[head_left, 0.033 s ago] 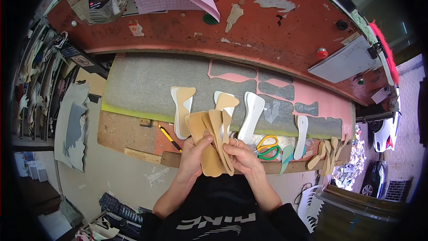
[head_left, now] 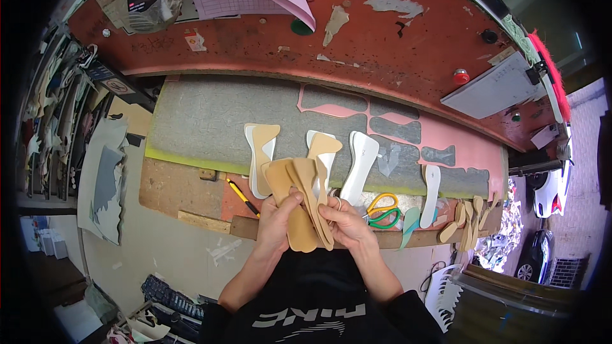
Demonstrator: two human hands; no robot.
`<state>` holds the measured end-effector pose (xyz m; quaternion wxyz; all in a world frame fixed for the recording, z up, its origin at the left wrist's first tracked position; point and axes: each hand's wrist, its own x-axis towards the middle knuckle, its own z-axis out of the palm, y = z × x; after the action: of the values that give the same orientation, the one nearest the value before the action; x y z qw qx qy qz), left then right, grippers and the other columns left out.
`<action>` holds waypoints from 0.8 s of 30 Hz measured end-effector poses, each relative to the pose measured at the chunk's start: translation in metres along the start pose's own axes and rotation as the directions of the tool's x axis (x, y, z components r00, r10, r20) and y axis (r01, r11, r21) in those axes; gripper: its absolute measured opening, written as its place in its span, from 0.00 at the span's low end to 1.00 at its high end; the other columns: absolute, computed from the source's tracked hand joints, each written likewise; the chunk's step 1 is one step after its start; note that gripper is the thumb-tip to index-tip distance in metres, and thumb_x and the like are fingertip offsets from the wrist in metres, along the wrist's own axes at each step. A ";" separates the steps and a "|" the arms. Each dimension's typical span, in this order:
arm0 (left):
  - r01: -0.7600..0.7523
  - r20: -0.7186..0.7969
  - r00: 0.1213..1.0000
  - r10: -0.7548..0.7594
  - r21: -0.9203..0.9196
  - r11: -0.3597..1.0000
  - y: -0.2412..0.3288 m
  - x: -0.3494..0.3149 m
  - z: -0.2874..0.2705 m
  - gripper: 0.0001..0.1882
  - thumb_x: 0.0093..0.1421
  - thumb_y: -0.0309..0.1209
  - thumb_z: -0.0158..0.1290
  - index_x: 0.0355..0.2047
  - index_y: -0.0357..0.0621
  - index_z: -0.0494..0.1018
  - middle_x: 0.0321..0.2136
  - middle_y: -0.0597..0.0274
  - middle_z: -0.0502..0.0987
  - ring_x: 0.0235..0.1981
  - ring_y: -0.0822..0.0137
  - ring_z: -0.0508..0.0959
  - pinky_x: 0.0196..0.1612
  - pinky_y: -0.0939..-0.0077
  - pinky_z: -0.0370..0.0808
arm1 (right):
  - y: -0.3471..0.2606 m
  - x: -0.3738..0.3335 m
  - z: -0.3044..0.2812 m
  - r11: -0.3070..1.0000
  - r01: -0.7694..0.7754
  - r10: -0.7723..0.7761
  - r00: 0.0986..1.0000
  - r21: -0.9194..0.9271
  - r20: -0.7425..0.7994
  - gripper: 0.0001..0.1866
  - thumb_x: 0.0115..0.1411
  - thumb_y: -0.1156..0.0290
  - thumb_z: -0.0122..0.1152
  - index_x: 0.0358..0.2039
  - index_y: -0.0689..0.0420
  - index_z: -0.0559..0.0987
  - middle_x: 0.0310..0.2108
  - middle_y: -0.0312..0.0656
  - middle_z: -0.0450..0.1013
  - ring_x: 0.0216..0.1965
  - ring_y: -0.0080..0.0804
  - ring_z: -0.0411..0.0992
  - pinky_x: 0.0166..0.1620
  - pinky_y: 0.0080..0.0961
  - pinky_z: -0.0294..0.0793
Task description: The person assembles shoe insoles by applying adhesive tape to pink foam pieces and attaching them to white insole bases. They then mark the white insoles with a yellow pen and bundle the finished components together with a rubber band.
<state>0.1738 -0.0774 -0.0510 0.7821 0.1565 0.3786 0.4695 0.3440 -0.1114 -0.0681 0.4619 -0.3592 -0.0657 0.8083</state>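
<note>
Near my body, above the front edge of the table, both hands grip a fanned bunch of tan insoles (head_left: 299, 226). My left hand (head_left: 275, 220) is closed on the left part of the bunch, thumb on top. My right hand (head_left: 344, 220) pinches the right part, and a ring shows on one finger. Just beyond lie two stacks of white insoles with tan ones on top, a left stack (head_left: 261, 153) and a middle stack (head_left: 324, 144). The bunch partly covers the middle stack. To its right is a pile of white insoles (head_left: 360, 159).
Scissors (head_left: 383, 211) with yellow and green handles and a yellow cutter (head_left: 242, 195) lie beside my hands. A single white insole (head_left: 431, 194) and several tan insoles (head_left: 470, 223) sit rightward. Grey sheet material (head_left: 210, 118) covers the table; a red machine beam (head_left: 248, 44) spans behind it.
The right-hand insoles of the bunch have drawn slightly closer together, narrowing the fan. My hands have hardly moved.
</note>
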 end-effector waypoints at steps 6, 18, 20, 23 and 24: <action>-0.120 -0.097 0.987 0.127 0.075 0.990 -0.010 0.006 0.000 0.05 0.66 0.27 0.53 0.34 0.39 0.75 0.30 0.68 0.77 0.30 0.79 0.76 0.35 0.81 0.74 | 0.002 0.001 0.007 0.814 0.233 -0.321 0.944 -0.533 -0.078 0.09 0.65 0.74 0.62 0.42 0.65 0.79 0.28 0.32 0.77 0.28 0.13 0.71 0.30 0.16 0.67; -0.260 -0.131 0.924 0.360 0.477 0.839 -0.014 0.016 0.009 0.05 0.65 0.24 0.51 0.33 0.35 0.74 0.24 0.67 0.75 0.25 0.77 0.73 0.29 0.79 0.71 | -0.003 0.003 0.012 0.731 0.329 -0.458 0.886 -0.598 -0.073 0.09 0.63 0.80 0.62 0.44 0.67 0.77 0.33 0.38 0.80 0.33 0.16 0.76 0.36 0.16 0.76; -0.191 -0.135 0.959 0.248 0.337 0.922 -0.009 0.018 0.007 0.07 0.66 0.26 0.50 0.38 0.34 0.73 0.27 0.63 0.76 0.27 0.73 0.75 0.31 0.77 0.73 | -0.009 0.006 -0.002 0.734 0.299 -0.460 0.879 -0.609 -0.123 0.09 0.63 0.79 0.61 0.44 0.66 0.77 0.33 0.38 0.80 0.33 0.16 0.76 0.35 0.17 0.77; -0.171 -0.102 0.978 0.182 0.110 0.979 0.000 0.021 -0.006 0.13 0.69 0.28 0.47 0.48 0.31 0.70 0.34 0.55 0.78 0.34 0.64 0.79 0.38 0.71 0.77 | -0.025 0.010 0.002 0.773 0.314 -0.482 0.856 -0.550 -0.189 0.09 0.65 0.78 0.58 0.44 0.66 0.77 0.35 0.39 0.80 0.33 0.17 0.77 0.34 0.19 0.78; -0.178 -0.082 0.980 0.179 0.017 0.984 0.007 0.020 -0.006 0.16 0.69 0.29 0.46 0.51 0.29 0.68 0.36 0.52 0.79 0.37 0.61 0.80 0.42 0.68 0.79 | -0.029 0.013 -0.002 0.768 0.314 -0.493 0.846 -0.559 -0.202 0.09 0.65 0.78 0.58 0.45 0.67 0.77 0.35 0.40 0.81 0.33 0.18 0.77 0.35 0.19 0.78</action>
<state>0.1707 -0.0579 -0.0596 0.7197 0.1739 0.3975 0.5420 0.3612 -0.0853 -0.0635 0.5204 -0.5769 -0.2717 0.5679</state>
